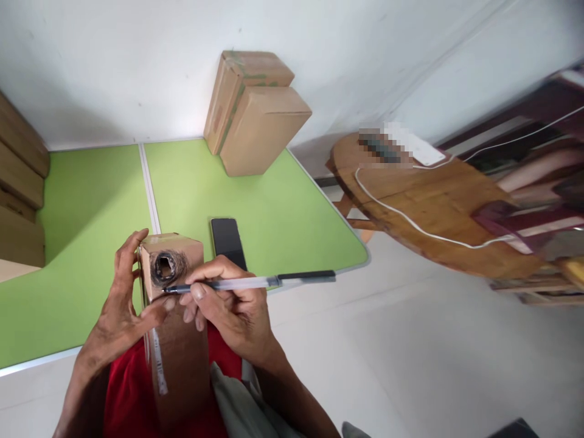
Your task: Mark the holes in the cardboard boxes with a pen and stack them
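Observation:
A tall brown cardboard box [182, 359] stands in front of me at the table's near edge. Its top end bears a dark inked ring around a ragged hole [165, 266]. My left hand [121, 310] grips the box's left side, fingers behind it and thumb on the near face. Between the thumb and fingers of my right hand [237, 310] is a pen [246, 283] with a clear barrel and its black cap on the back end. The pen's tip meets the cardboard just below the ring.
On the green table [182, 188] lies a black smartphone [228, 240]. Two cardboard boxes [264, 131] stand against the wall, and more boxes [20, 194] are stacked at left. A wooden table [410, 201] at right carries a white cable [410, 219]; a person's limb [542, 167] shows beyond.

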Demonstrator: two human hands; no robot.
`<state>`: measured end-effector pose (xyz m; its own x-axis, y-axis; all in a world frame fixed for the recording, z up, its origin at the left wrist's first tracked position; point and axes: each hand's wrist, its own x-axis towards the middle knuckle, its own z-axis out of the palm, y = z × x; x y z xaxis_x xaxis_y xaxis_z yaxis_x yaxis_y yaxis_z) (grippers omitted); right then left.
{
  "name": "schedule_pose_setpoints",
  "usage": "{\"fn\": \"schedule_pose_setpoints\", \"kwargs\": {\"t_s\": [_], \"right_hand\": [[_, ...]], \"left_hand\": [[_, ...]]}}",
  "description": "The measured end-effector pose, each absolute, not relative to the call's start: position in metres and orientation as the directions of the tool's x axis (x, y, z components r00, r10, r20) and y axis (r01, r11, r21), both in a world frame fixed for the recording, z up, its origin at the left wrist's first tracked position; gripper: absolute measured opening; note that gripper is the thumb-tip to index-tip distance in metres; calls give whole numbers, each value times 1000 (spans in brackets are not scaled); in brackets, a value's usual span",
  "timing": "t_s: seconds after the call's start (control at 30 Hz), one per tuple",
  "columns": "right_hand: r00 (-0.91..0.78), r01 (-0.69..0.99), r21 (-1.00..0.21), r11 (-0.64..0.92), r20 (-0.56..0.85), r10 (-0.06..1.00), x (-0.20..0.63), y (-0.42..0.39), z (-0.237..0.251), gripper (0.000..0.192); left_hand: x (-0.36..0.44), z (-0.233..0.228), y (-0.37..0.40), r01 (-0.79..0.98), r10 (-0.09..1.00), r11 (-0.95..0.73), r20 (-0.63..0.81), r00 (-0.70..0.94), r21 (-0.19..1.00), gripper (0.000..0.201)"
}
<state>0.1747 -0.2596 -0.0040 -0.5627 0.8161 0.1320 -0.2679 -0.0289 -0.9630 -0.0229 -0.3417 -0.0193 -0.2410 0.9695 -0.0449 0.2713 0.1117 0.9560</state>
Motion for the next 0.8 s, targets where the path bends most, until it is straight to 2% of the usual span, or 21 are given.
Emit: {"fn": "schedule_pose_setpoints", "kwargs": {"t_s": [0.23,0.57,0.8], "right_hand": [[-464,-282,-959,-27,112,879,175,-256,-8,36],[-330,-341,-940,28,147,932,170,-250,-6,34],[-336,-359,-932,56,185,924,162,-250,-3,31]], "left_hand": [[-19,-21,-341,254,969,87,-23,-245,963,103],[-19,-20,-338,265,971,106,-43,-235,958,106],[-17,-21,-339,234,966,100,-38,-255,967,103]]}}
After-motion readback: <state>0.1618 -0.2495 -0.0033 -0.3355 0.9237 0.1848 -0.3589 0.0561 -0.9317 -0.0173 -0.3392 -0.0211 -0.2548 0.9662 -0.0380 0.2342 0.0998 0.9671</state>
